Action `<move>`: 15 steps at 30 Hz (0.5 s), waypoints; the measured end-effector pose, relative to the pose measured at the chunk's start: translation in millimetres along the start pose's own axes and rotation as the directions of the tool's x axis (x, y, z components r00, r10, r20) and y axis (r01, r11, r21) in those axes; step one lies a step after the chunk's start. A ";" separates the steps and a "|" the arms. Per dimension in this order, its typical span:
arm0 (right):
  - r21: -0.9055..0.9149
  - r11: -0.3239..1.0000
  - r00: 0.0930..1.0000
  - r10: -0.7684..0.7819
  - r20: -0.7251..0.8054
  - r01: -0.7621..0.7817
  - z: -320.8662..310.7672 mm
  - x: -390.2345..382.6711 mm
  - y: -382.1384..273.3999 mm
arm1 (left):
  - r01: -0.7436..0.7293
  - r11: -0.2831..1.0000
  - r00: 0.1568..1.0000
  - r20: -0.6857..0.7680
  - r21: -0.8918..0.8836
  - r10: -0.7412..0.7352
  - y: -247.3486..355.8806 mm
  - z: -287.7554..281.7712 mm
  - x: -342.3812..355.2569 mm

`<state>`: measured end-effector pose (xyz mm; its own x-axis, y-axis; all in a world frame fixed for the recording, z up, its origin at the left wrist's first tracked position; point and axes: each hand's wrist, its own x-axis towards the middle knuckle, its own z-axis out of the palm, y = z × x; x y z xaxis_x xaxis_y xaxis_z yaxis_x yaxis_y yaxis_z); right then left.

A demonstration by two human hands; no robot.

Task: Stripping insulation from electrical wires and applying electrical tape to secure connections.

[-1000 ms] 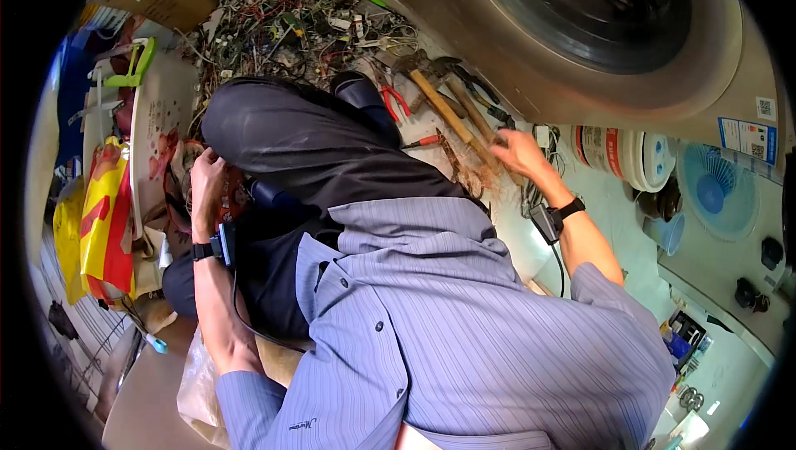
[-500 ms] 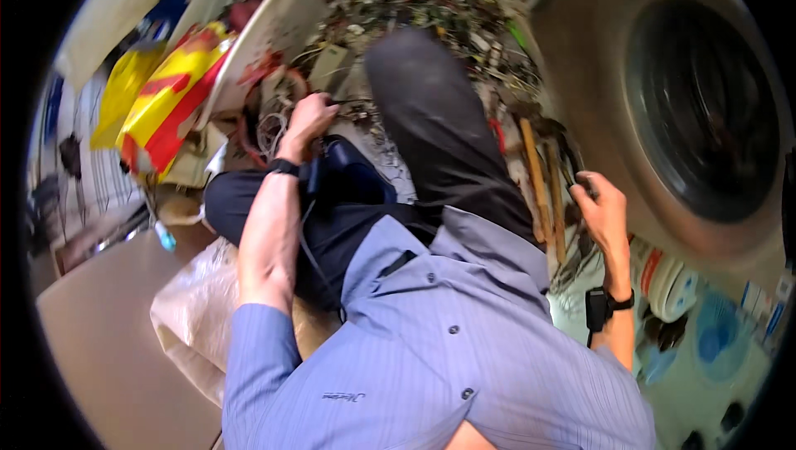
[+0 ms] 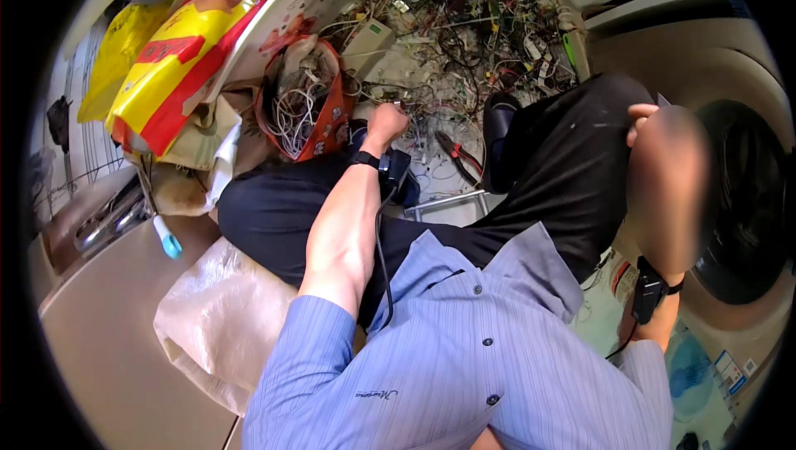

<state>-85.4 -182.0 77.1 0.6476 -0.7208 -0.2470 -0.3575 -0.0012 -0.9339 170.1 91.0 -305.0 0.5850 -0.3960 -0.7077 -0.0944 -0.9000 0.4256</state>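
1. Head view: left hand [image 3: 386,125] hides its grip, cannot tell whether anything is held; wire scraps [image 3: 464,52] spread just beyond.
2. Right of that grip lie red-black pliers [image 3: 458,153]; left, a red bag [image 3: 330,139] of cables [image 3: 297,114].
3. Right hand [image 3: 672,168], blurred, is beside the knee [image 3: 593,110]; grip unclear.

Fine stripes run down the blue-grey shirt [image 3: 439,359]; its buttons [image 3: 487,341] are dark, the trousers [image 3: 564,143] black. Toward the far edge of the floor [image 3: 400,65], wires [image 3: 489,23] mix red, green, black and white; the pliers [image 3: 452,149] are red and black. White cables [image 3: 290,114] lie in a red-orange sack [image 3: 333,136]; the shopping bag [image 3: 178,68] is yellow and red
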 end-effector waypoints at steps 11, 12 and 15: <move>0.010 0.997 0.991 0.076 -0.113 -0.075 -19.1 1.3 9.0 | -0.301 0.915 0.940 -0.078 0.268 0.332 37.8 31.5 53.0; 0.028 0.997 0.989 0.077 -0.130 -0.074 -19.9 1.3 10.4 | -0.303 0.915 0.941 -0.069 0.266 0.331 38.3 35.5 58.7; 0.020 0.997 0.985 0.077 -0.156 -0.074 -19.9 0.2 14.3 | -0.306 0.883 0.943 -0.015 0.357 0.333 38.6 45.5 71.7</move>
<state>-103.8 -196.0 68.8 0.5053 -0.8181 -0.2745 -0.3909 0.0665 -0.9180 171.7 19.5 -365.0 0.5325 -0.6702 -0.5169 -0.5497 -0.7382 0.3909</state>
